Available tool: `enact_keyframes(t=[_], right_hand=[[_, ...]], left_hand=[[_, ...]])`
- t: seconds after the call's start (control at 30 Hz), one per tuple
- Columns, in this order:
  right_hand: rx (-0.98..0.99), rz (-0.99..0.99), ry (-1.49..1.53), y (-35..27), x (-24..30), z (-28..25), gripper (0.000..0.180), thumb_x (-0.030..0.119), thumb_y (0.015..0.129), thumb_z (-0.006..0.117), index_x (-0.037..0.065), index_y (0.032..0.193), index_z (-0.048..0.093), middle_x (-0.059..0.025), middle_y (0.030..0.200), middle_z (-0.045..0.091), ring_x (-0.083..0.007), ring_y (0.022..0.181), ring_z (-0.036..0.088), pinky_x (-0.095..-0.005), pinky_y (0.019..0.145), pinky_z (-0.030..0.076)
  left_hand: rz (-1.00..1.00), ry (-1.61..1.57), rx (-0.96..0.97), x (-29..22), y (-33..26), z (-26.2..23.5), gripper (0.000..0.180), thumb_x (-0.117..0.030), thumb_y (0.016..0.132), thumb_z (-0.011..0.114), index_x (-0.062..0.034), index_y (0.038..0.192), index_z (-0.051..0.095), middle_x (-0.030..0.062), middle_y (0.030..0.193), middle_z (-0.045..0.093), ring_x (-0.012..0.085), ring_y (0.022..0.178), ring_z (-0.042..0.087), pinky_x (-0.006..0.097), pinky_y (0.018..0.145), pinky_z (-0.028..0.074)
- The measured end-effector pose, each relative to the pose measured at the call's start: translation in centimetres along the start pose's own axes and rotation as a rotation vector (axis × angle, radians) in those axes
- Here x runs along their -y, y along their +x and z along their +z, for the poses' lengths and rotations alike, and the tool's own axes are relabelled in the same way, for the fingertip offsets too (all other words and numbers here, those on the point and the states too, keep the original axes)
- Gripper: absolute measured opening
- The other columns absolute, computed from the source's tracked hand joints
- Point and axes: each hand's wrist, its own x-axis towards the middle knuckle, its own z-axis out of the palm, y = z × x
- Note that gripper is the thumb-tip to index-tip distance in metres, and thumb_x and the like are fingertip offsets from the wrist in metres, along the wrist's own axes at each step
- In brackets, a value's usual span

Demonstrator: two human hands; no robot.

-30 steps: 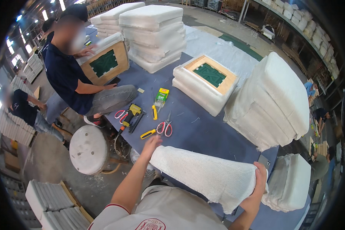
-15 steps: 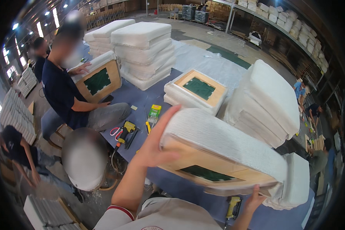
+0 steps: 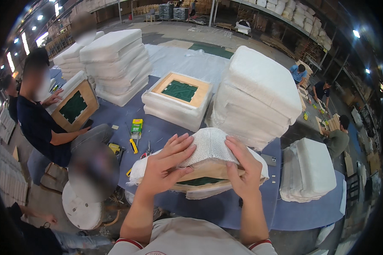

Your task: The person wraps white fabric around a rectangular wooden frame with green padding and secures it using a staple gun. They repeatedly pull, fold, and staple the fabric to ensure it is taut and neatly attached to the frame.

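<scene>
A white fabric-covered seat cushion (image 3: 210, 142) stands tilted on the table in front of me, one corner facing me. Its underside shows a pale wood frame with a dark green panel (image 3: 200, 181). On the left side of the corner my left hand (image 3: 168, 163) grips it, fingers over the fabric and thumb near the lower edge. My right hand (image 3: 244, 168) holds the other side, fingers on top and thumb down along the front. Loose fabric hangs along the bottom edge. The cushion's far side is hidden.
Beyond lies another cushion, underside up (image 3: 181, 104). Tall cushion stacks stand left (image 3: 115, 63) and right (image 3: 259, 93), a smaller one (image 3: 308, 170) farther right. A nail gun (image 3: 115, 148), a yellow-handled tool (image 3: 133, 145) and a green box (image 3: 136, 126) lie left, near a seated co-worker (image 3: 42, 114).
The cushion has turned from a long side to a corner facing me. My right hand has moved from its lower right edge up beside the corner; the view has swung right.
</scene>
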Motion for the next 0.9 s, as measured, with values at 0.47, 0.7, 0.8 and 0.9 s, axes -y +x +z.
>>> enact_keyframes(t=[0.47,0.7,0.8,0.9], right_hand=[[-0.099,-0.061,0.0,-0.8,-2.8,2.6,0.041,-0.007,0.082,0.064,-0.002,0.119,0.082,-0.0208,0.118,0.083,-0.0342,0.116,0.079,-0.0442,0.109,0.059],[-0.545,0.184,-0.344,-5.3,-5.6,-4.8,0.041,0.027,0.114,0.069,-0.013,0.108,0.074,-0.0224,0.093,0.077,-0.0297,0.086,0.068,-0.0462,0.079,0.056],[-0.455,0.113,-0.32,-5.3,-18.0,-4.9,0.043,0.029,0.114,0.068,-0.013,0.106,0.078,-0.025,0.093,0.079,-0.0297,0.079,0.067,-0.045,0.074,0.056],[-0.281,-0.07,0.034,-1.4,-7.0,2.2,0.043,0.029,0.114,0.07,-0.009,0.097,0.079,-0.0239,0.087,0.078,-0.0286,0.078,0.07,-0.0415,0.074,0.057]], left_hand=[[-0.106,-0.067,-0.152,-1.2,-3.9,-1.1,0.032,-0.007,0.099,0.08,-0.001,0.129,0.08,0.019,0.137,0.078,0.038,0.136,0.07,0.048,0.122,0.05],[-0.622,0.459,-0.079,-14.5,-14.7,-8.6,0.052,-0.043,0.096,0.086,-0.0044,0.067,0.067,0.0106,0.069,0.066,0.0332,0.057,0.057,0.043,0.054,0.041],[-0.273,0.855,-0.605,-20.9,-17.5,-6.9,0.056,-0.037,0.096,0.086,-0.0094,0.059,0.055,0.0063,0.052,0.043,0.0275,0.046,0.042,0.04,0.048,0.032],[-0.299,0.902,-0.936,-30.2,-21.7,-5.9,0.048,-0.02,0.095,0.079,-0.0083,0.059,0.05,0.0054,0.051,0.039,0.0233,0.042,0.036,0.039,0.046,0.028]])
